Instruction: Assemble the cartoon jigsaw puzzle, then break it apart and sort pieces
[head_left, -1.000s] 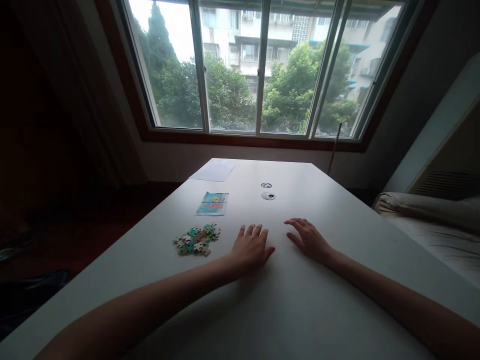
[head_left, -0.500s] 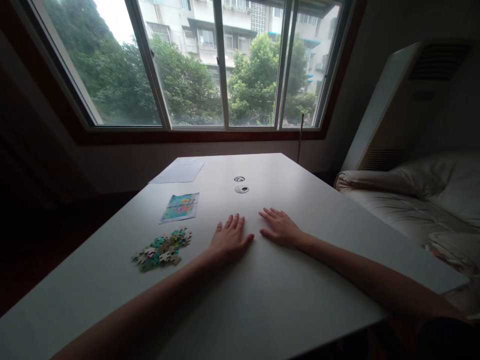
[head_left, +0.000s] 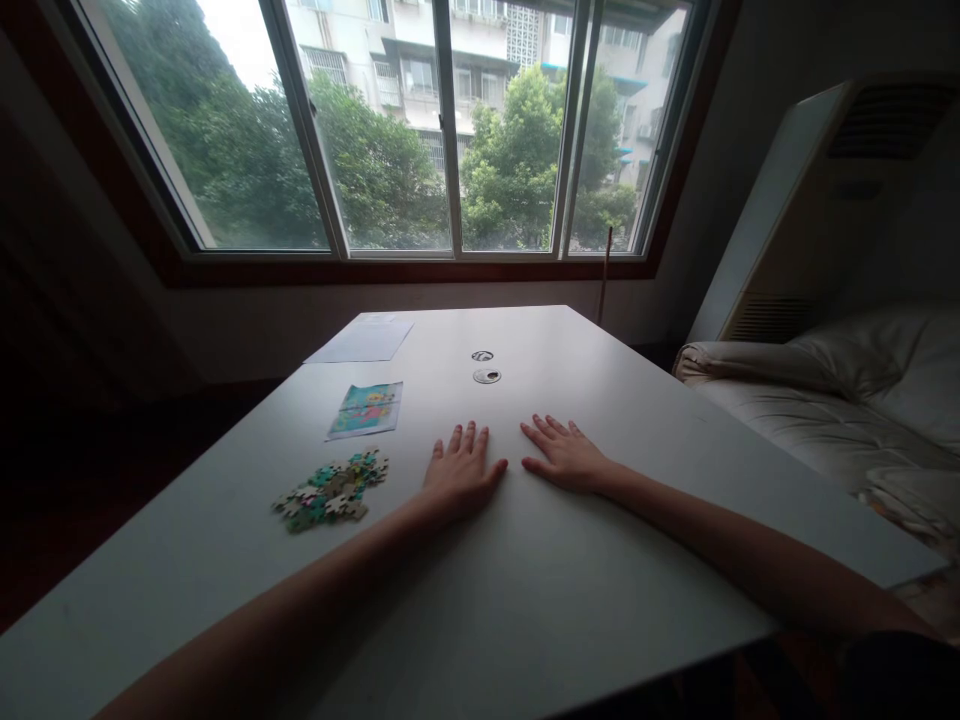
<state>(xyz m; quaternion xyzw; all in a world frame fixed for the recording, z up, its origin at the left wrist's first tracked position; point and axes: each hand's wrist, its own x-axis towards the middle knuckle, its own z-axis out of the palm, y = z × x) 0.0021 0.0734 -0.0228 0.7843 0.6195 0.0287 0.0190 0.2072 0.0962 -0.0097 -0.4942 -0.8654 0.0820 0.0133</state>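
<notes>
Head: seemingly loose jigsaw (head_left: 330,492) on table (head_left: 517,600)

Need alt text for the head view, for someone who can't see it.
A person's left hand and right hand lie spread, palms down, on a white table, holding nothing. A heap of jigsaw pieces is left of the left hand, a colorful picture sheet beyond it; two round discs lie ahead, toward a wide window.

White table (head_left: 540,590) under puzzle pieces (head_left: 330,494), a picture sheet (head_left: 366,411), paper (head_left: 360,341), two seemingly flat discs (head_left: 487,377).
</notes>
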